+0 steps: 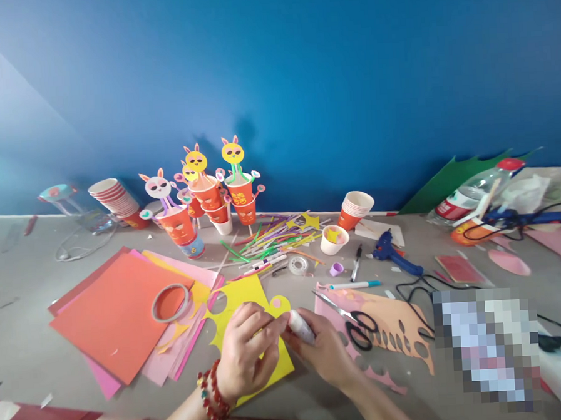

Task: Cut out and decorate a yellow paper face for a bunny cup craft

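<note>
My right hand [328,348] is closed around a small white tube [301,327], which looks like a glue stick. Close to the tube's end, the fingertips of my left hand [250,346] are pinched together; what they hold, if anything, is hidden. Just beyond both hands shows a yellow paper disc [280,303] with a pink spot. A cut yellow paper sheet [245,293] with rounded bites along its edge lies beneath my left hand. To the right, black-handled scissors [354,319] rest on peach and pink paper offcuts [394,317].
Coloured paper sheets [121,318] carry a tape roll [170,303] at left. Behind stand paper-cup rabbit figures [173,225], beside scattered straws [282,235]. A blue glue gun [393,254] with a trailing cord, a bottle [477,190] and stacked cups [356,209] are farther right.
</note>
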The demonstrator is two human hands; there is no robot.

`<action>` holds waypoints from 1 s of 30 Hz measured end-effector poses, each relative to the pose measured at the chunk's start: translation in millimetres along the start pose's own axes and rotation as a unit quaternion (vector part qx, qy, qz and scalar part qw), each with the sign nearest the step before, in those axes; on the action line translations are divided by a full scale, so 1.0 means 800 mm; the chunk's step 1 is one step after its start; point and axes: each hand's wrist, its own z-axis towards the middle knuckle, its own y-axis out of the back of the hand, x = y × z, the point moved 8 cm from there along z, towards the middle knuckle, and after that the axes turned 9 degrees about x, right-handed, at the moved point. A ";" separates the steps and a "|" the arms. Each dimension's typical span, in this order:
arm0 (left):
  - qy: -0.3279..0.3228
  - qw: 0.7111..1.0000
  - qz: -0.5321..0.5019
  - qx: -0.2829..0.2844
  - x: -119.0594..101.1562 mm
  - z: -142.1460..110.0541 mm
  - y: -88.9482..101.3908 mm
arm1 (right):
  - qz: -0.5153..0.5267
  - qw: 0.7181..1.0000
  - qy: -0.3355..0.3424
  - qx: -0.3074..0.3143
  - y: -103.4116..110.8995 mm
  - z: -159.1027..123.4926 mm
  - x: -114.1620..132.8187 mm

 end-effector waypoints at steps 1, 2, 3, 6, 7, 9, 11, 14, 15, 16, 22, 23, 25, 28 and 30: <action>0.000 1.000 0.002 -0.001 0.000 0.000 0.001 | 0.000 1.000 0.002 0.002 -0.001 0.001 0.001; -0.002 1.000 0.004 -0.002 -0.001 0.000 0.002 | -0.001 1.000 0.003 0.004 -0.002 0.001 0.002; -0.004 1.000 0.006 -0.004 -0.001 0.001 0.002 | -0.003 1.000 0.002 0.007 -0.002 0.001 0.002; -0.006 1.000 0.010 -0.006 0.001 0.003 0.003 | -0.012 1.000 -0.002 0.005 -0.002 0.001 0.002; -0.005 1.000 0.011 -0.006 0.002 0.003 0.003 | -0.014 1.000 -0.002 0.004 -0.001 0.001 0.002; -0.002 1.000 0.011 -0.007 0.002 0.002 0.002 | -0.014 1.000 0.000 0.001 0.000 0.001 0.002; -0.001 1.000 0.010 -0.007 0.002 0.001 0.000 | -0.012 1.000 0.001 -0.004 0.001 0.001 0.001; -0.002 1.000 0.006 -0.007 0.001 0.001 0.000 | -0.007 1.000 0.004 -0.008 0.000 0.002 -0.001; -0.003 1.000 0.006 -0.007 0.001 0.001 0.000 | -0.006 1.000 0.004 -0.005 -0.001 0.002 -0.002; -0.004 1.000 0.007 -0.007 0.002 0.001 0.000 | -0.006 1.000 0.004 -0.002 -0.002 0.002 -0.002; 0.003 1.000 0.006 -0.009 0.006 0.001 0.000 | -0.019 1.000 0.000 -0.009 0.001 0.003 -0.001; 0.002 1.000 0.003 -0.009 0.005 0.000 0.000 | -0.019 1.000 0.002 -0.011 0.002 0.003 -0.001; -0.002 1.000 -0.001 -0.010 0.003 0.000 0.000 | -0.017 1.000 0.006 -0.013 0.002 0.003 0.000; -0.008 1.000 0.002 -0.012 0.001 0.003 0.002 | -0.018 1.000 0.002 -0.008 0.000 0.002 -0.001; -0.007 1.000 0.008 -0.012 0.002 0.004 0.002 | -0.021 1.000 -0.005 -0.008 -0.001 0.002 -0.003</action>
